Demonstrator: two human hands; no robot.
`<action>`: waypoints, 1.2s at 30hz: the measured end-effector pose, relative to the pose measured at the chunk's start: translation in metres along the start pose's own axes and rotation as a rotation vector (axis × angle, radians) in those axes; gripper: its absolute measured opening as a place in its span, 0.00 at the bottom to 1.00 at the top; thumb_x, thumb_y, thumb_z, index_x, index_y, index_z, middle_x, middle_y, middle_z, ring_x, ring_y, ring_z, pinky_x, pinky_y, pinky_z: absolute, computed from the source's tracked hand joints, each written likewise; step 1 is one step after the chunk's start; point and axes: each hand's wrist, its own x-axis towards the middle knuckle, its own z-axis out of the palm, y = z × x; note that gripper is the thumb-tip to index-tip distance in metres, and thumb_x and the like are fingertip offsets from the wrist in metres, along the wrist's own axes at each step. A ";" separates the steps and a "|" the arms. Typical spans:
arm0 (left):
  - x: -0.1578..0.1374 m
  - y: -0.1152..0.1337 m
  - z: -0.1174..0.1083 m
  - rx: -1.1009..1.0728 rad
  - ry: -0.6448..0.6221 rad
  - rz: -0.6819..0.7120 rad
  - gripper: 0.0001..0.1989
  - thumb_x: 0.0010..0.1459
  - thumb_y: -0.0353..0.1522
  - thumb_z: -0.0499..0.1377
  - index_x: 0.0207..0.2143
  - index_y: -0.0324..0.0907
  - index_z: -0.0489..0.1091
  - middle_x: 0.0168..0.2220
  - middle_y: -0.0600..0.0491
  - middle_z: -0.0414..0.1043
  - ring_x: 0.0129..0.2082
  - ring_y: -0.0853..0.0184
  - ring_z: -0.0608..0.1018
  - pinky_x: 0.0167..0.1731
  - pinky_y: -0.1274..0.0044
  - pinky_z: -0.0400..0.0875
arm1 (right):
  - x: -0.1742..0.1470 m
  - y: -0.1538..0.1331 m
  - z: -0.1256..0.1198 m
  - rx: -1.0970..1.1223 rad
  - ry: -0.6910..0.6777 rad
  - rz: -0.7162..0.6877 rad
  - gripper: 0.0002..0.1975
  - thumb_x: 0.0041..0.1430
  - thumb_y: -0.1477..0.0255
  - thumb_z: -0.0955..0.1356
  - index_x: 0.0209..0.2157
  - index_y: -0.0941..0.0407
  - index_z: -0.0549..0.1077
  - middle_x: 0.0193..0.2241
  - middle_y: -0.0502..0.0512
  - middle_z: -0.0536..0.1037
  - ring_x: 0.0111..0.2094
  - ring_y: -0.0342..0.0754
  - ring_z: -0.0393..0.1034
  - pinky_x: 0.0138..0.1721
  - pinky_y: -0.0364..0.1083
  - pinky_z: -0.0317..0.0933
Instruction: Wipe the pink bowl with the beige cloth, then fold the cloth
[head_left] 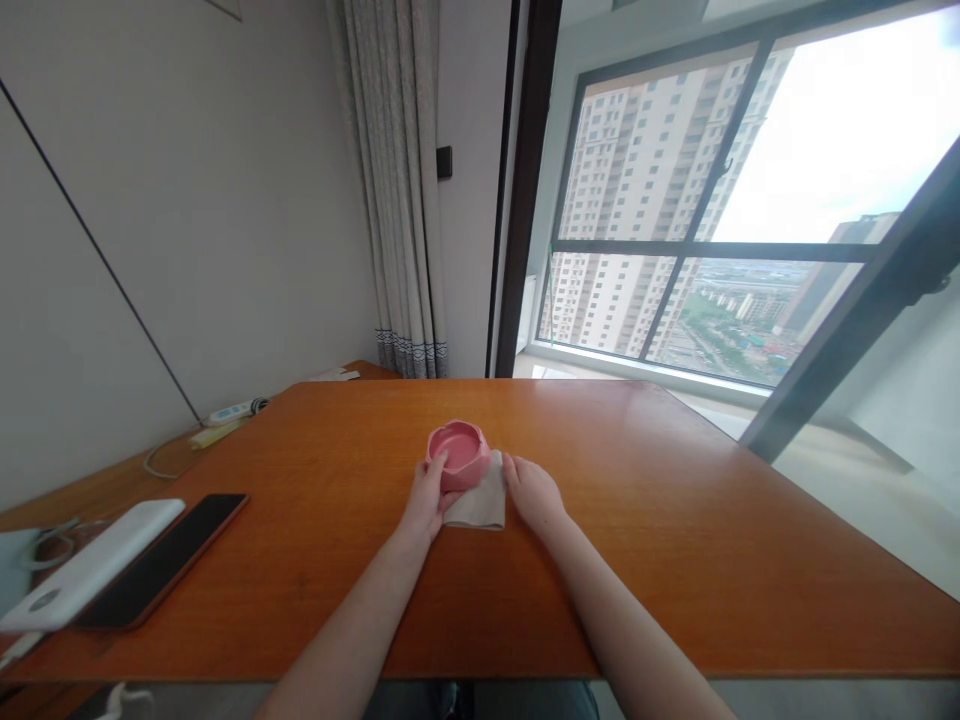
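A pink ashtray-like dish [466, 472] with a notched rim is gripped by my left hand [426, 498], thumb over the rim and fingers beneath. It is tilted a little towards me above the wooden table. Below and to the right of the dish is a folded light-grey cloth [484, 503]. My right hand [532, 490] is closed at the cloth's right upper edge, thumb and fingers pinched together on it. The undersides of both hands are hidden.
On the wooden table [675, 570], a black phone [169, 560] and a white power bank [94, 565] with a cable lie at the left. A power strip [232, 412] sits by the wall. A window [675, 250] stands beyond the table's right side.
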 end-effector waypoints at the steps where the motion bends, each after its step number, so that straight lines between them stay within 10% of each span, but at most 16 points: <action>1: -0.002 -0.001 0.001 0.036 -0.018 0.003 0.18 0.51 0.39 0.61 0.41 0.41 0.62 0.41 0.47 0.68 0.36 0.65 0.75 0.31 0.70 0.76 | 0.000 0.000 -0.003 -0.011 0.044 -0.034 0.22 0.62 0.58 0.55 0.36 0.57 0.73 0.38 0.61 0.76 0.45 0.53 0.68 0.47 0.50 0.59; 5: -0.009 -0.005 0.004 0.228 -0.105 0.072 0.21 0.49 0.44 0.61 0.40 0.44 0.61 0.41 0.50 0.67 0.35 0.66 0.74 0.27 0.76 0.74 | -0.002 -0.007 -0.001 0.331 -0.069 -0.009 0.26 0.61 0.58 0.55 0.58 0.54 0.56 0.29 0.52 0.76 0.25 0.45 0.70 0.28 0.44 0.64; 11: -0.007 -0.009 0.002 0.424 -0.276 0.209 0.22 0.53 0.48 0.55 0.45 0.45 0.60 0.42 0.49 0.68 0.35 0.68 0.74 0.30 0.79 0.71 | 0.002 -0.003 0.006 0.488 -0.127 0.232 0.21 0.53 0.73 0.59 0.50 0.55 0.61 0.17 0.44 0.70 0.12 0.41 0.61 0.13 0.38 0.52; 25: -0.021 -0.011 -0.002 1.070 -0.643 0.625 0.09 0.55 0.36 0.53 0.33 0.42 0.70 0.33 0.50 0.71 0.34 0.64 0.72 0.36 0.75 0.65 | 0.018 0.087 -0.114 0.003 0.494 0.461 0.14 0.49 0.72 0.58 0.34 0.59 0.71 0.23 0.57 0.74 0.30 0.51 0.70 0.30 0.46 0.59; 36: -0.023 -0.008 -0.002 1.117 -0.652 0.625 0.09 0.56 0.35 0.52 0.33 0.42 0.70 0.33 0.50 0.71 0.34 0.64 0.72 0.36 0.75 0.64 | 0.026 0.113 -0.111 -0.139 0.453 0.514 0.15 0.51 0.70 0.58 0.26 0.60 0.74 0.18 0.59 0.73 0.27 0.54 0.70 0.28 0.47 0.58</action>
